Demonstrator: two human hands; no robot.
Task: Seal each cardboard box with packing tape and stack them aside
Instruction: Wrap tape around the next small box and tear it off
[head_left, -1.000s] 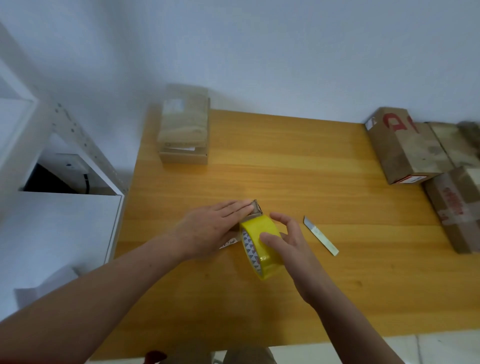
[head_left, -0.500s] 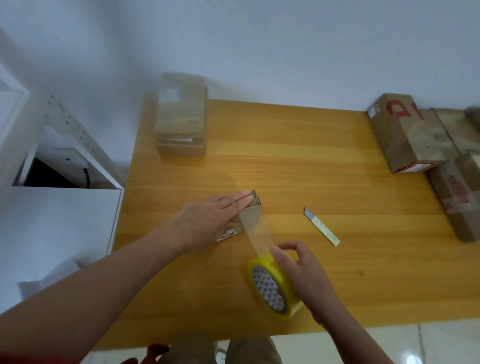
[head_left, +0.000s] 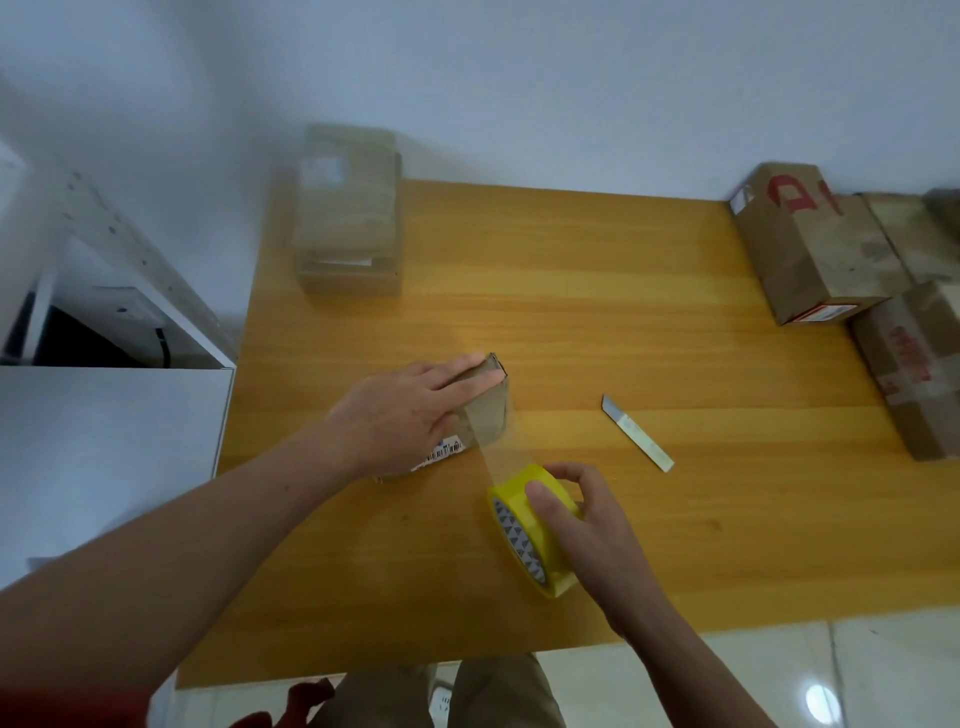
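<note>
- One stack of boxes (head_left: 348, 218), well beyond the left hand, apparently done.
- Left hand (head_left: 400, 410): fingers straight, pressing flat on the small cardboard box (head_left: 485, 410).
- Tape strip (head_left: 501, 452): stretched from box to roll; sealing in hand.
- Right hand (head_left: 582, 525): curled round the yellow tape roll (head_left: 514, 540).
- Blade (head_left: 636, 433), just beyond the right hand: probably needed next, to cut the strip.
- More boxes (head_left: 815, 244), far right.
</note>
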